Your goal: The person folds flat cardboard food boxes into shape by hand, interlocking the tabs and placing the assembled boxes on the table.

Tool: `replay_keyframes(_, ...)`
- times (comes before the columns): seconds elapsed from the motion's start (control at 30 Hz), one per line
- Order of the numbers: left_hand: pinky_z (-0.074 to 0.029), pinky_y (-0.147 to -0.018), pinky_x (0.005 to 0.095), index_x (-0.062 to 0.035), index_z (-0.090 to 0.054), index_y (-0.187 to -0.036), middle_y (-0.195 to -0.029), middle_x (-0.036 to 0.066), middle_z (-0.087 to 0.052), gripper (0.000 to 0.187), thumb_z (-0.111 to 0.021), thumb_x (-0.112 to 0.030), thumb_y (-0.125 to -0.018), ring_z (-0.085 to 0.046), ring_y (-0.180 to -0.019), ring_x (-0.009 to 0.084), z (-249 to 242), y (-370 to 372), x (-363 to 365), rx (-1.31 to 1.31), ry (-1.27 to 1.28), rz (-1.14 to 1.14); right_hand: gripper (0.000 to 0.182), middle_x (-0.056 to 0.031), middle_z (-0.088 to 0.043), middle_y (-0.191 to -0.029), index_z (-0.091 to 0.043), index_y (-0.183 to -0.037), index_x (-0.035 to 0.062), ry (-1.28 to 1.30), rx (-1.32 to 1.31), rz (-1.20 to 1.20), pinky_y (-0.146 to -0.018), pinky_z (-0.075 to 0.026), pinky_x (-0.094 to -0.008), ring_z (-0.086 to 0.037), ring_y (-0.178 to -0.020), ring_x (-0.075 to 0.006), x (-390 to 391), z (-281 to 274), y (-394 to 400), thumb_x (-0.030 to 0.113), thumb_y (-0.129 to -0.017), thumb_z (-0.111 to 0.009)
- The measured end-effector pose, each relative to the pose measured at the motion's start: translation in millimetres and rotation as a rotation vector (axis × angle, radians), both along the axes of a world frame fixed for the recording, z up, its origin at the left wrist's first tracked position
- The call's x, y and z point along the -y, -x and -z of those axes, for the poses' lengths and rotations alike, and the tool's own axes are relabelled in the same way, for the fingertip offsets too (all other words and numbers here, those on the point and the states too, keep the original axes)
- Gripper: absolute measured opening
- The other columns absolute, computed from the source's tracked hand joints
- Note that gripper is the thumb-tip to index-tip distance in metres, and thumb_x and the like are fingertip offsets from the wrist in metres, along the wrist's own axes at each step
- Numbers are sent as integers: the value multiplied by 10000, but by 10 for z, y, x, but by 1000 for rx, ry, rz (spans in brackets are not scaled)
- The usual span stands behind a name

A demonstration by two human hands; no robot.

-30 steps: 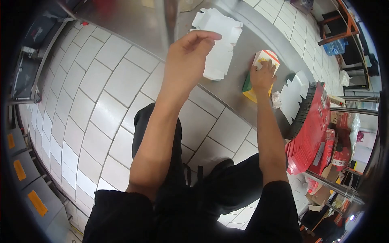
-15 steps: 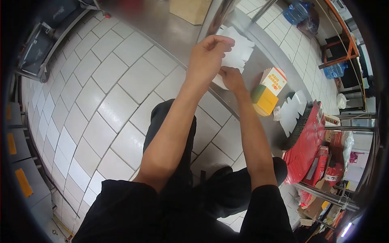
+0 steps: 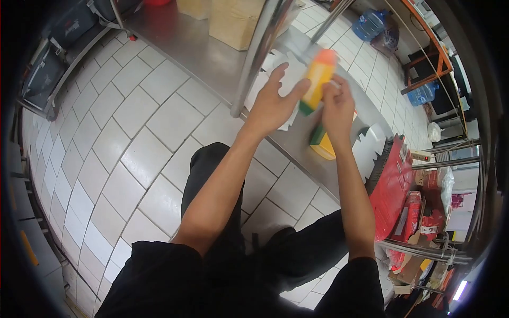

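Observation:
A yellow paper carton (image 3: 319, 79) with an orange top and green lower end is in my right hand (image 3: 338, 106), smeared by motion. The right fingers pinch its right edge. My left hand (image 3: 275, 103) is open beside it, fingers spread and the thumb tip right at the carton's left edge. Beneath the right hand, a stack of yellow and green cartons (image 3: 322, 144) lies on the metal shelf, partly hidden by that hand and forearm. White cut paper sheets (image 3: 289, 66) lie behind the left hand.
A steel post (image 3: 260, 55) rises from the metal shelf (image 3: 180, 50) left of my hands. Cardboard boxes (image 3: 233, 24) stand behind it. More white paper (image 3: 369, 146) lies right, beside a red stack of flat pieces (image 3: 391, 196). Tiled floor (image 3: 143, 143) spreads out to the left.
My right hand has picked up a yellow carton and raised it. My left hand has opened and moved down from the post and white paper. The view has shifted slightly.

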State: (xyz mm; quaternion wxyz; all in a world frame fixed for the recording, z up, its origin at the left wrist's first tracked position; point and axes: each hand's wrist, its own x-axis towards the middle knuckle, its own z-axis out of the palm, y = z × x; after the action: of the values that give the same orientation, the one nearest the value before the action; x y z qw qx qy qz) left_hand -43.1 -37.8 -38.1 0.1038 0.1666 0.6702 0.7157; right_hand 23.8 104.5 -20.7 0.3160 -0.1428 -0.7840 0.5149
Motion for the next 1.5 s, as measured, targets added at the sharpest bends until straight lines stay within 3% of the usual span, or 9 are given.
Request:
replay_keyframes(0.07, -472, -891, 329, 4, -462, -1357, -1151, 190, -635, 562, -612, -268, -889, -619, -1014, 246, -63, -90, -7, -37, -10, 39, 286, -133, -682, -1005, -594, -1177, 7, -237, 373, -323, -848, -480, -357, -634, -915, -239, 363, -461, -383, 186, -955, -574)
replay_keyframes(0.2, -465, -892, 316, -10, -460, -1374, -1159, 160, -631, 499, -579, -183, -922, -593, -1023, 198, -400, -241, 199, -68, -137, 283, 275, -138, -665, -1088, -616, -1166, 22, -571, 75, -308, -912, -453, -369, -604, -1000, -278, 358, -444, -626, 169, -933, -610)
replay_keyframes(0.37, -455, -901, 299, -12, -583, -1260, -1169, 115, -621, 348, -572, -63, -915, -590, -1002, 176, -479, -212, 299, -451, -16, 623, 194, -135, -682, -1065, -659, -1053, 12, -995, -168, 289, -858, -482, -367, -627, -962, -262, 288, -831, -824, 128, -897, -655)
replay_keyframes(0.47, -455, -857, 302, -21, -650, -1163, -1103, 96, -622, 338, -691, -50, -829, -579, -974, 203, -477, -257, 216, -510, 37, 652, 223, -103, -699, -949, -633, -1088, 18, -307, 123, -67, -744, -494, -307, -633, -823, -184, 147, -687, -1027, 128, -897, -667)
replay_keyframes(0.67, -448, -798, 305, -36, -670, -989, -990, 104, -569, 401, -859, -75, -637, -555, -946, 219, -527, -513, 64, -1044, 144, -484, 237, -50, -676, -938, -593, -1136, 20, 202, 109, -155, -714, -481, -257, -612, -828, -104, 115, -576, -1092, 150, -941, -624)
replay_keyframes(0.83, -454, -852, 318, -34, -601, -996, -984, 78, -583, 207, -728, -93, -843, -563, -943, 195, -419, -604, -72, -533, -341, -24, 168, -56, -642, -963, -609, -1066, 18, 303, -64, -276, -722, -473, -265, -597, -825, -109, 232, -590, -1078, 109, -925, -614)
replay_keyframes(1.0, -475, -807, 273, -25, -579, -992, -988, 46, -612, 159, -625, -173, -955, -572, -883, 108, -562, -667, -24, -152, -435, 116, 42, -94, -576, -867, -618, -891, 12, -815, -232, -65, -715, -482, -289, -595, -792, -181, 214, -624, -1106, 7, -850, -608)
replay_keyframes(1.2, -461, -776, 223, -26, -594, -956, -910, 36, -653, 187, -681, -188, -925, -586, -807, 78, -451, -637, -32, -176, -375, 120, 39, -47, -581, -954, -607, -928, 22, 378, -194, 53, -755, -485, -256, -575, -901, -126, 405, -654, -1094, 39, -896, -620)
replay_keyframes(1.5, -475, -903, 271, -43, -619, -922, -1062, 64, -675, 118, -693, -131, -899, -607, -984, 114, -490, -825, -98, 283, -645, 482, 48, -83, -515, -1094, -598, -950, -1, 174, -472, -7, -901, -499, -296, -560, -1008, -152, 530, -547, -1033, 9, -904, -604)
